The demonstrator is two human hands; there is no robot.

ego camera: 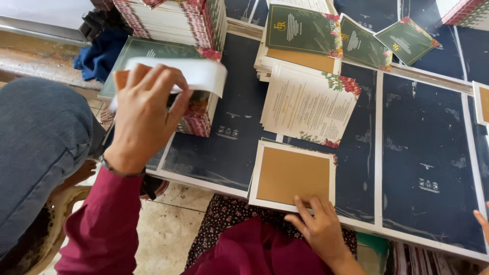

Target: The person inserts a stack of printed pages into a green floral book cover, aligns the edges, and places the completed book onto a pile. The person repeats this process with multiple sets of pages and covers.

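A wide work table [428, 168], covered in dark navy printed sheets with white borders, fills most of your view. You sit at its near edge in maroon sleeves, with a pale tiled floor [168, 224] below and a person's grey-clad back [35, 147] close on your left.

On the far left of the table stands a tall stack of printed cards [173, 20] with red floral edges. A lower stack [196, 114] sits in front of it, within easy reach. Centre-back, a pile of cream leaflets [308, 104] with flower corners lies fanned, with dark green cards [303, 30] resting above it and two more green cards [387, 43] loose to the right.

Your left hand [145, 114] is raised over the lower stack, fingers and thumb pinching a curling white sheet [201, 74], apparently lifted off the top. Your right hand [318, 226] rests flat, fingers spread, touching the near edge of a tan card with a white border [293, 175] directly before you, seemingly steadying it. Another hand's fingertips [481, 221] show at the far right edge.
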